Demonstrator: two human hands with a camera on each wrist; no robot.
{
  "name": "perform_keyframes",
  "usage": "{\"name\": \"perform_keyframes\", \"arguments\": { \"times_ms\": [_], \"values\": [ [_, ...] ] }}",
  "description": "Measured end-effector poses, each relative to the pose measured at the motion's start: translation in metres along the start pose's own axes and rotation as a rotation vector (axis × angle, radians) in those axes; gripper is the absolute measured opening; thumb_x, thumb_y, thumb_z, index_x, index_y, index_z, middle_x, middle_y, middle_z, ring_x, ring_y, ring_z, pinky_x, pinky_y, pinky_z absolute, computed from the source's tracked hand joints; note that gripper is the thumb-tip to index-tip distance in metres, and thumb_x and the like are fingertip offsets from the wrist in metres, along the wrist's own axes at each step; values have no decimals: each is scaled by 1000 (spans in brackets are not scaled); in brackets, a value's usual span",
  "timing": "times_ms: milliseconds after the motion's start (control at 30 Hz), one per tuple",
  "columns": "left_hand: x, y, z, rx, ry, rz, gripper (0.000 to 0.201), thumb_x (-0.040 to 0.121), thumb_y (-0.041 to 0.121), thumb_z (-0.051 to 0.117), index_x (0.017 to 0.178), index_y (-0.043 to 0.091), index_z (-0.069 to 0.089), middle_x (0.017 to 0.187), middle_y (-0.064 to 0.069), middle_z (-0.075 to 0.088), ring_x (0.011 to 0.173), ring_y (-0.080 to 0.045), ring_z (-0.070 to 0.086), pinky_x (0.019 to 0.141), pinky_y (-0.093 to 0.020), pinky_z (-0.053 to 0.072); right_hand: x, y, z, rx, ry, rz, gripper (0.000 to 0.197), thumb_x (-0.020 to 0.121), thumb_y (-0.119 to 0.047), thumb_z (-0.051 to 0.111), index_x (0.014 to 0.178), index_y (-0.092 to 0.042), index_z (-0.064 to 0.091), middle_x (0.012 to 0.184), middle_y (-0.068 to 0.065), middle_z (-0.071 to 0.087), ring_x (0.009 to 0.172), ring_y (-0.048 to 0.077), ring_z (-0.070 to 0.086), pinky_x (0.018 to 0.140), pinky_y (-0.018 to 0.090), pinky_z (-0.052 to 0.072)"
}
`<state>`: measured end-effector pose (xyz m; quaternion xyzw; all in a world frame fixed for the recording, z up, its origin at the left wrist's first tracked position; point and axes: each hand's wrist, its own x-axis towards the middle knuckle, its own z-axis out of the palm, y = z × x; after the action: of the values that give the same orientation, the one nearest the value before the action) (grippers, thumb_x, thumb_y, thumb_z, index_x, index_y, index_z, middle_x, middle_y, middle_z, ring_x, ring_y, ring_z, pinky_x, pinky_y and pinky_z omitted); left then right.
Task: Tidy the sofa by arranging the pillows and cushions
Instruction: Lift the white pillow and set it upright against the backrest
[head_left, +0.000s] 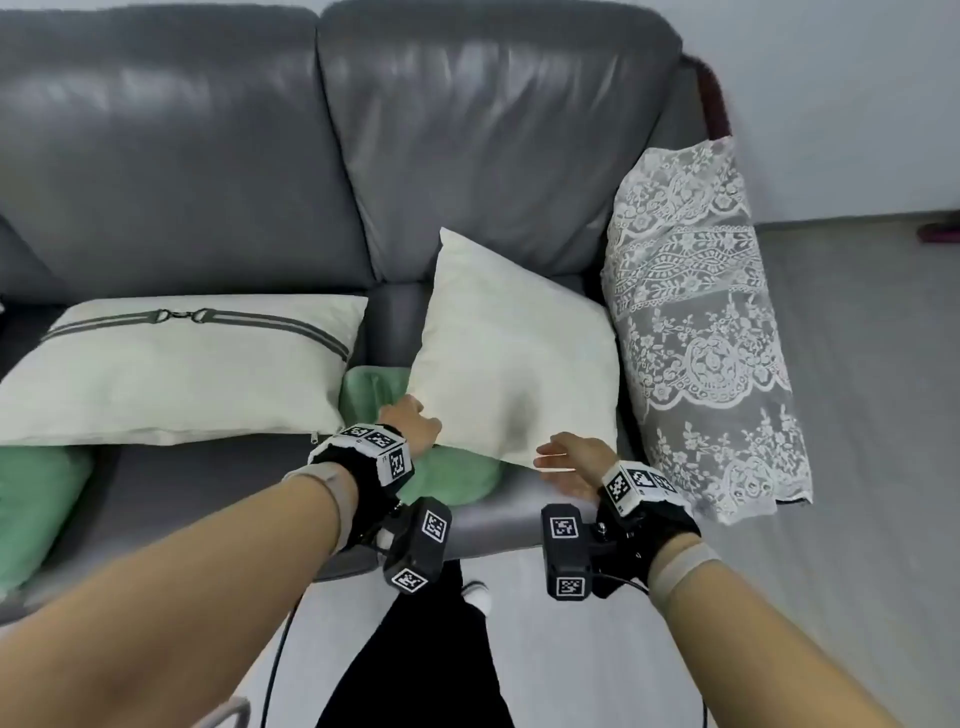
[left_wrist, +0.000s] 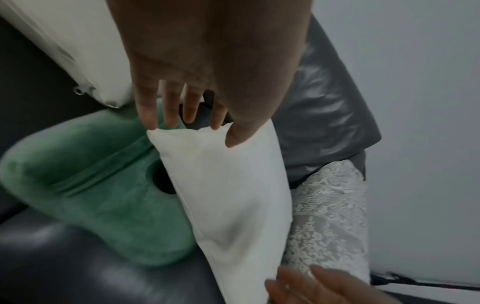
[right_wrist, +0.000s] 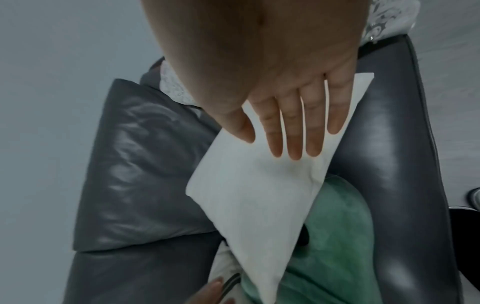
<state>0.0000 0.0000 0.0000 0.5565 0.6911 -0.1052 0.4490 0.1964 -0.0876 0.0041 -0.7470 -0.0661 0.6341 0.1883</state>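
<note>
- A grey leather sofa (head_left: 218, 156) is filling the head view, with two back cushions and one lace cover (head_left: 696, 332) draping over the armrest at 3 o'clock.
- Two cream pillows are lying on the seat: a striped pillow (head_left: 171, 374) at 9 o'clock, lying flat, and a plain pillow (head_left: 514, 358) at centre, tilting up with its far corner leaning on the sofa back.
- Green cushion (head_left: 452, 478) material is showing in two places, under the plain pillow and at the frame edge at 8 o'clock; whether these are one cushion or two cannot be told, since the striped pillow is covering the span between them.
- The left hand (head_left: 410, 426) is pinching the plain pillow's near-left corner, thumb on one face and fingertips (left_wrist: 149, 117) on the edge.
- The right hand (head_left: 571, 462) is reaching with straight, spread fingers (right_wrist: 293, 131) at the pillow's near-right corner; it looks to be just at the fabric, gripping nothing.
- The sofa's left end is being cut off by the frame, and both wrist views are blurring at the edges.
- Bare seat leather is showing along the front edge at 6 o'clock, and bare floor (head_left: 872, 415) is lying beyond the armrest at 3 o'clock.
</note>
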Motion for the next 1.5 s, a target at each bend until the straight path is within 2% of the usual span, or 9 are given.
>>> {"name": "perform_keyframes", "arguments": {
  "times_ms": [267,433,633,833,966,1066,1166,1300,1499],
  "values": [
    [91,15,25,-147,95,-116,66,88,36,56,144,11,33,143,-19,42,128,-37,45,105,-40,38,116,15,-21,-248,268,97,55,85,-39,46,129,-5,52,126,16,55,106,32,56,87,30,43],
    [138,-1,38,-220,60,-85,116,40,73,68,136,11,46,135,-11,57,117,-33,59,102,-42,47,141,31,-46,-348,270,171,77,76,-61,45,139,-17,43,139,10,50,124,30,51,103,37,38],
    [115,30,24,114,-68,-90,77,76,58,65,125,0,56,125,-15,61,113,-33,60,87,-32,49,135,29,-57,-259,241,261,77,76,-64,41,138,-17,45,137,11,52,119,27,51,95,36,35],
    [100,76,-17,-106,-149,-44,62,78,37,73,121,-6,60,122,-17,65,111,-33,64,96,-40,52,111,8,-77,-376,360,86,44,95,-26,39,134,-7,46,135,17,52,123,30,52,97,32,41],
    [86,117,-78,-331,-242,-31,39,84,27,70,109,-2,63,91,-12,67,75,-28,63,62,-28,53,88,-35,-111,-154,394,10,68,84,-31,43,143,2,34,141,16,47,133,35,43,93,26,53],
    [86,136,-111,-466,-329,-103,46,83,30,69,120,4,58,114,-14,65,103,-30,62,101,-41,46,60,-81,-133,1,525,38,55,83,-24,54,133,-4,46,118,11,62,121,31,55,97,32,50],
    [90,148,-131,-514,-374,-154,45,79,42,68,111,13,58,111,-11,61,102,-25,56,97,-36,40,47,-130,-152,223,617,-140,56,89,-14,54,141,-8,35,141,16,48,130,30,47,112,42,32],
    [110,155,-139,-748,-92,-193,30,89,34,59,101,7,63,98,-11,63,68,-24,64,78,-33,48,43,-195,-147,252,631,-184,82,86,-29,63,151,-14,15,156,8,27,140,27,34,112,36,28],
    [121,153,-162,-1100,361,-276,18,85,22,58,97,9,61,73,-5,53,62,-22,54,55,-27,46,65,-263,-124,230,534,-381,80,84,-37,64,150,-19,23,150,8,38,134,24,42,104,26,32]
  ]
}}
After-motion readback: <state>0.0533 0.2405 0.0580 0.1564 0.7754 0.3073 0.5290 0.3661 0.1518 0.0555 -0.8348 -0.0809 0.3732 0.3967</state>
